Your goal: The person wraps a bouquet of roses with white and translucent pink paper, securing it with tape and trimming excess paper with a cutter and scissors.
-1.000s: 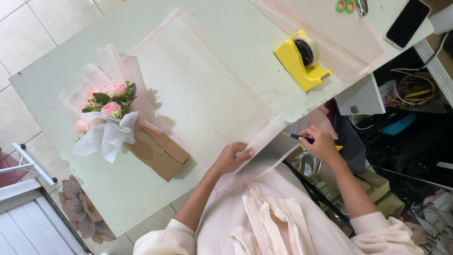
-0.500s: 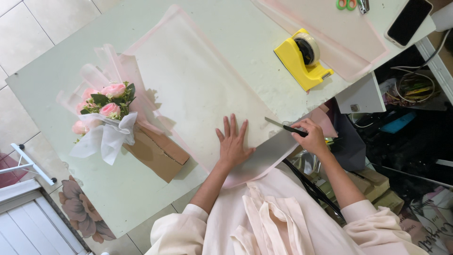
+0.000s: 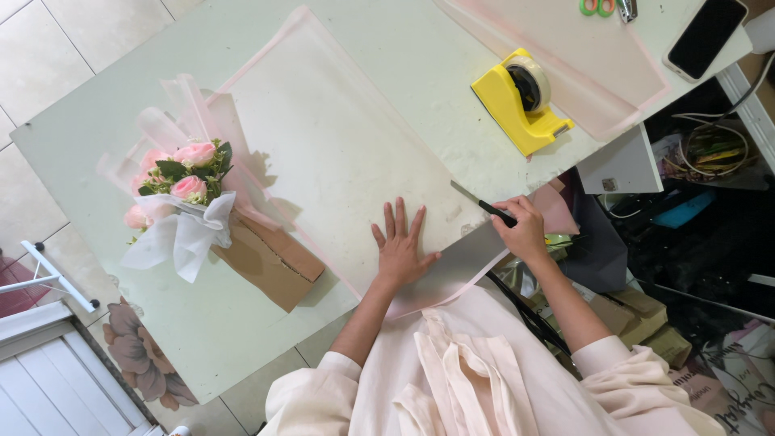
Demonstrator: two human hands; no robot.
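Lying flat across the middle of the pale green table [image 3: 452, 56], the large sheet of translucent wrapping paper with a pink border [image 3: 339, 137] reaches from the far side of the table to its near edge, where it hangs slightly over in front of the person. On the near part of that sheet the left hand [image 3: 400, 246] rests palm down, fingers spread wide and flat, holding nothing. Just to the right of it, at the sheet's near right edge, the right hand [image 3: 525, 230] is closed around the dark handle of a utility knife [image 3: 483, 206], whose thin blade points away from the person and lies against the paper's edge. Whether the blade has cut into the paper cannot be told.

Left of the sheet, and touching its left border, a bouquet of pink roses [image 3: 182, 173] lies on its side, wrapped in pink and white film, tied with a white ribbon, its lower end in brown paper. Beyond the sheet's right edge stands a yellow tape dispenser [image 3: 521, 101] with a roll of tape in it. Farther right of the sheet lies a second pink-edged sheet [image 3: 581, 56], with green-handled scissors [image 3: 597, 6] at its far end and a black phone [image 3: 706, 36] at the table's corner. The person wears cream sleeves and a cream apron.
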